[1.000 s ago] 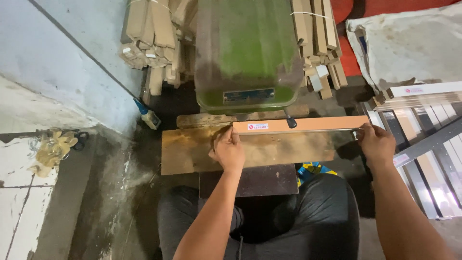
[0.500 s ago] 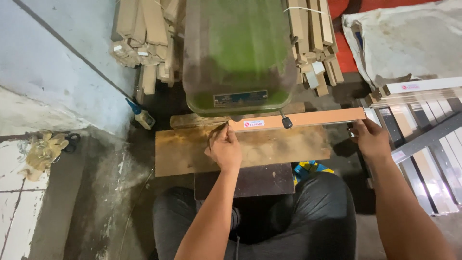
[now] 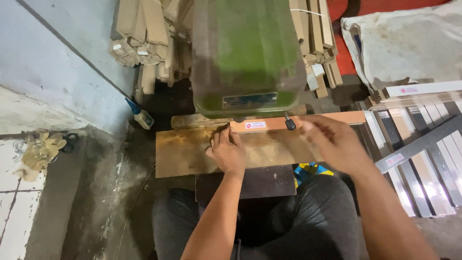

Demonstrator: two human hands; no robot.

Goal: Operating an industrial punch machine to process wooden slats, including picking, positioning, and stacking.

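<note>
On the worn wooden worktop [image 3: 183, 156] a long flat wooden strip [image 3: 332, 119] lies crosswise before the boxy green machine [image 3: 248, 58], with stacked wooden sticks [image 3: 144, 33] behind to either side, laminated sample boards [image 3: 423, 144] at right and a crumpled rag [image 3: 38, 151] on the floor at left.

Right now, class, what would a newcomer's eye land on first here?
The big green machine at top centre dominates. Below it, a long orange-brown strip lies across the worn wooden board, with the left hand pressing at its left end and the blurred right hand over its middle.
</note>
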